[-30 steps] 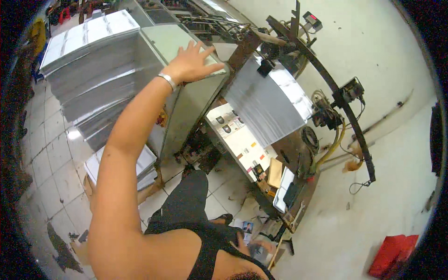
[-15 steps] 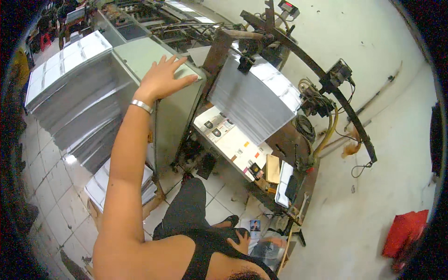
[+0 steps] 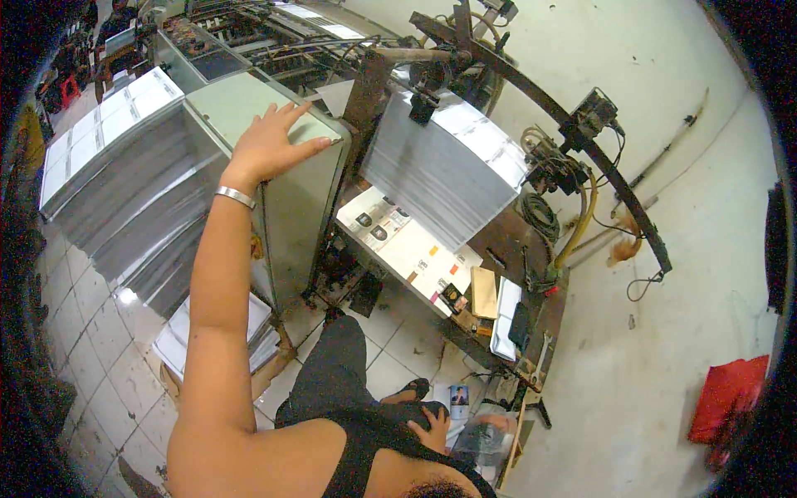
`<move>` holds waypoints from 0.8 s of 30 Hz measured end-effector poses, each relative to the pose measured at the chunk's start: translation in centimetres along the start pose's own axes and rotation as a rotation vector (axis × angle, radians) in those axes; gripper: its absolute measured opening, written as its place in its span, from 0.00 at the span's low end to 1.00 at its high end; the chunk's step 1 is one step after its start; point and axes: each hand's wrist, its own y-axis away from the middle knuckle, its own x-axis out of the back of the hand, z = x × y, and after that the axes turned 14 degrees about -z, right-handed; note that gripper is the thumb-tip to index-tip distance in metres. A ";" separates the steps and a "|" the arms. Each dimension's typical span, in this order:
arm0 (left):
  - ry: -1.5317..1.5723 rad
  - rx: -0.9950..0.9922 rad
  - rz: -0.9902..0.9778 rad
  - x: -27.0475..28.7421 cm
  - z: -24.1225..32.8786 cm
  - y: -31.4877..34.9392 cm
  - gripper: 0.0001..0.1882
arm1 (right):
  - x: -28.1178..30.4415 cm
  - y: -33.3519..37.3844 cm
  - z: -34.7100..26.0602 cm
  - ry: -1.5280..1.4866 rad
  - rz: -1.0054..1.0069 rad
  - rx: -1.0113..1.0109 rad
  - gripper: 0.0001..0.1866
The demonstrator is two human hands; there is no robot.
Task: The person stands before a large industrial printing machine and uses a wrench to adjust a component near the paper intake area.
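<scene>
My left hand [image 3: 270, 145] lies flat, fingers spread, on the top of a pale green machine cabinet [image 3: 299, 207], arm stretched out with a silver bracelet [image 3: 235, 197] at the wrist. It holds nothing. My right hand [image 3: 432, 429] rests on my black clothing at the hip, fingers loosely apart and empty. A tall stack of printed sheets [image 3: 116, 174] stands left of the cabinet. Another stack of sheets [image 3: 444, 174] sits in the machine's feeder to the right.
A printing machine [image 3: 274, 37] runs toward the back. A low table with printed sheets [image 3: 407, 249] and small tools stands by my legs. A curved black metal arm [image 3: 581, 158] with cables hangs right. A low pile of sheets [image 3: 178, 340] lies on the tiled floor. A red bag [image 3: 726, 398] lies far right.
My left hand stays flat on the cabinet top. The view has swung a little, so the cabinet and both stacks sit lower and more central in the picture.
</scene>
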 end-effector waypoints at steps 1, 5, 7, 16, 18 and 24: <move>-0.003 -0.003 0.001 0.0 0.0 0.0 0.50 | -0.1 0.0 0.1 -0.002 0.008 0.005 0.38; -0.013 0.005 -0.010 0.2 0.1 0.0 0.49 | -0.1 -0.1 0.2 0.001 0.022 0.011 0.37; -0.020 0.002 -0.004 0.2 0.2 0.1 0.46 | -0.1 -0.1 0.1 0.010 0.022 0.009 0.37; 0.022 0.003 -0.015 0.3 0.2 0.2 0.50 | -0.1 0.0 0.0 0.000 0.022 -0.008 0.37; 0.022 0.004 -0.018 0.3 0.4 0.2 0.50 | -0.2 0.0 0.1 -0.011 0.027 -0.011 0.38; 0.016 -0.002 -0.009 0.2 0.0 0.0 0.50 | -0.4 0.0 0.3 -0.015 0.032 -0.009 0.38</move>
